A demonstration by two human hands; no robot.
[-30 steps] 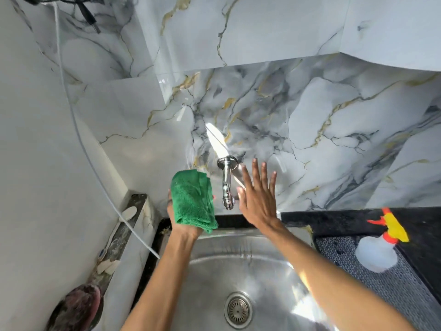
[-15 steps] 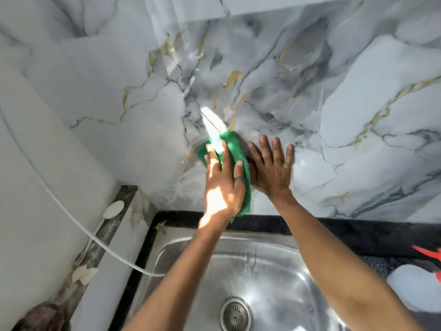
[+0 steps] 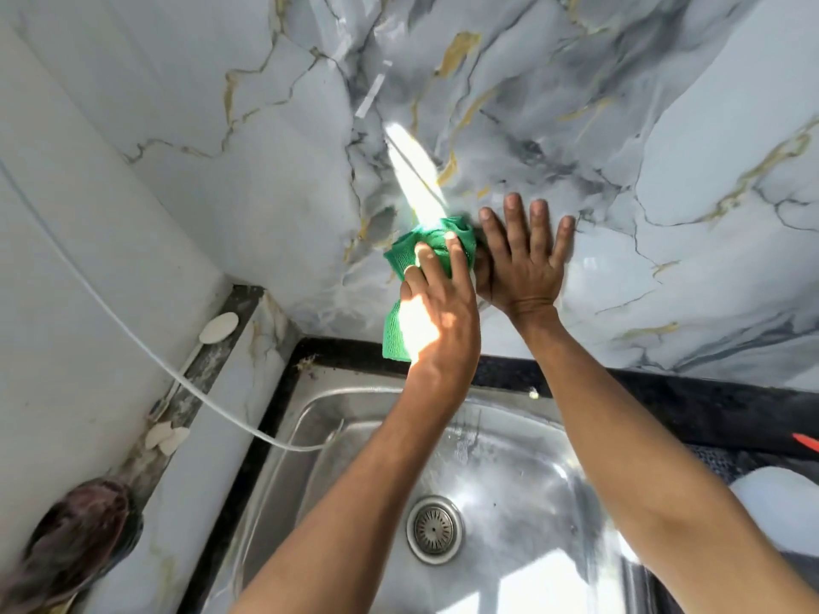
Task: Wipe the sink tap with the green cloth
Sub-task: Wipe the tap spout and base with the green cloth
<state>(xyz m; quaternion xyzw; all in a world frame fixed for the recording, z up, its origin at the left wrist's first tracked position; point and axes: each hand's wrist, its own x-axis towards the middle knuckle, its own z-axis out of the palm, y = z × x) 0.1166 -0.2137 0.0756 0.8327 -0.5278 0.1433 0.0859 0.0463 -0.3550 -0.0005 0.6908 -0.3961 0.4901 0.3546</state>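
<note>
Against a marble-tiled wall [image 3: 664, 126], the left hand [image 3: 436, 312] clasps the green cloth [image 3: 401, 254] around the hidden tap, while the right hand [image 3: 525, 254] lies flat, fingers spread, just beside.

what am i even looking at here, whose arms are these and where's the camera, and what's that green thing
There is no machine here. The arms belong to a person, and the one camera sits on their head, looking forward and down, so you see the scene as they do. The wide lens bends the walls.

Below is a steel sink with its round drain, set against a marble-patterned wall. A white cord runs down into the sink from the left.

The green thing is a green cloth. The left hand presses it against the wall with its fingers; the tap there is hidden under cloth and hand. The right hand lies flat and open on the wall beside it, holding nothing.
</note>
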